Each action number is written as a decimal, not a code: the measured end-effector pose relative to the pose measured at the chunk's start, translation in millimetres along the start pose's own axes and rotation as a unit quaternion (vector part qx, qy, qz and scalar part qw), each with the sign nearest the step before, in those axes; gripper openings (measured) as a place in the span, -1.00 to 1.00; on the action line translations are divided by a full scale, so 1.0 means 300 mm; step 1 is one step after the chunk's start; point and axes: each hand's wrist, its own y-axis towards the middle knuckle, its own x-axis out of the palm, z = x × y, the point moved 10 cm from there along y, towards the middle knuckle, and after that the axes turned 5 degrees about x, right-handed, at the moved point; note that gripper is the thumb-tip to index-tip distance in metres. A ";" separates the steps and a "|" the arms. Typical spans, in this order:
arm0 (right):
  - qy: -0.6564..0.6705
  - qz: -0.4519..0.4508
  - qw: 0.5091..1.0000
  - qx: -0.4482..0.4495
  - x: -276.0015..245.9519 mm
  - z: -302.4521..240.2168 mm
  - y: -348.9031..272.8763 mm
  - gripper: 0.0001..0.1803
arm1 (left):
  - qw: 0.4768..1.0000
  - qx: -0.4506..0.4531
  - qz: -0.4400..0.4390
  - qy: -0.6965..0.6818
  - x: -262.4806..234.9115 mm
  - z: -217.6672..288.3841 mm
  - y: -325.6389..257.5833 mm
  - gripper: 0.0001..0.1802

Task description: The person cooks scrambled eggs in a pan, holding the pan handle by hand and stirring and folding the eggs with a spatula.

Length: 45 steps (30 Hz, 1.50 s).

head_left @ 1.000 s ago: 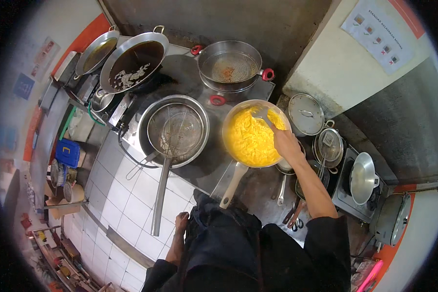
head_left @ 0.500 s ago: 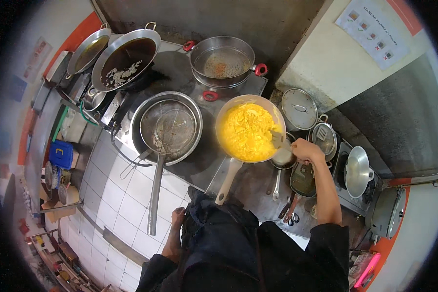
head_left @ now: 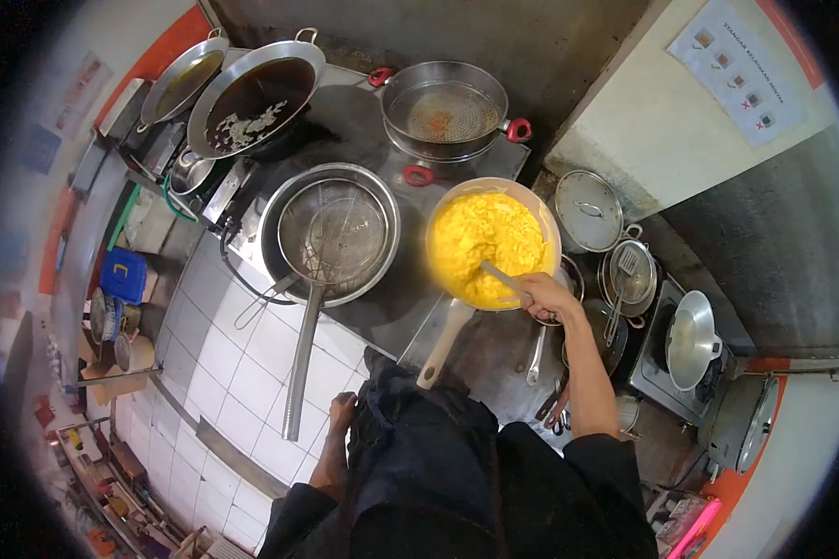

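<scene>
In my right hand (head_left: 547, 300) is a spatula (head_left: 505, 279), with its blade sunk in scrambled eggs (head_left: 494, 238). The eggs, soft yellow curds, fill a light-coloured frying pan (head_left: 551, 216). Its beige handle (head_left: 446, 345) points toward my body, with no hand on it. Down at my left side hangs my left hand (head_left: 342, 410), its fingers curled into a loose fist, with nothing visible in it. Left of the pan, a wire strainer (head_left: 334, 228) rests over a steel bowl (head_left: 391, 233), its long handle sticking out toward me.
A steamer pot with red handles (head_left: 446, 102) stands behind the pan. Two woks of dark oil (head_left: 261, 93) sit back left. At right are a pot lid (head_left: 592, 210), a small strainer (head_left: 629, 270) and an aluminium wok (head_left: 692, 340) on a stove. White floor tiles (head_left: 242, 345) lie left.
My right hand has moved left and closer to the pan, carrying the spatula from the pan's right edge into the middle of the eggs. My left hand stays at my side.
</scene>
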 end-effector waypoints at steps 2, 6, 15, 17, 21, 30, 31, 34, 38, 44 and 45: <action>0.026 0.010 1.000 -0.009 -0.022 -0.009 -0.022 -0.71 | 1.000 -0.016 0.000 -0.013 -0.003 0.000 -0.005 -0.57; -0.066 0.068 0.994 -0.045 -0.092 -0.059 -0.105 -0.62 | 0.999 0.032 -0.001 0.043 -0.011 -0.004 0.007 -0.56; -0.471 0.298 0.812 -0.175 0.083 -0.141 -0.435 -0.54 | 0.997 -0.006 -0.017 0.078 0.006 0.041 0.000 -0.57; -0.461 0.294 0.807 -0.224 0.103 -0.147 -0.497 -0.53 | 0.996 0.000 -0.012 0.092 0.003 0.041 0.006 -0.56; -0.424 0.331 0.816 -0.209 -0.042 -0.140 -0.547 -0.54 | 0.999 -0.038 -0.001 0.038 0.005 -0.001 0.003 -0.56; -0.287 0.383 0.855 -0.198 -0.332 -0.023 -0.109 -0.61 | 0.999 -0.032 0.012 -0.002 -0.007 0.006 -0.012 -0.57; -0.214 0.343 0.896 -0.183 -0.313 -0.033 -0.064 -0.62 | 0.999 -0.023 0.015 -0.015 -0.009 -0.006 -0.014 -0.57; -0.194 0.324 0.900 -0.215 -0.281 -0.058 0.010 -0.61 | 1.000 -0.009 0.001 -0.020 -0.001 0.057 -0.040 -0.57; -0.238 0.293 0.896 -0.232 -0.146 -0.128 -0.053 -0.60 | 1.000 0.004 0.014 0.006 -0.019 -0.001 -0.034 -0.58; -0.294 0.296 0.851 -0.318 -0.024 -0.109 -0.198 -0.57 | 0.999 -0.001 0.005 0.036 -0.020 0.026 -0.011 -0.58; -0.326 0.295 0.852 -0.286 -0.014 -0.089 -0.209 -0.54 | 0.997 -0.015 -0.016 0.068 -0.009 0.008 0.006 -0.58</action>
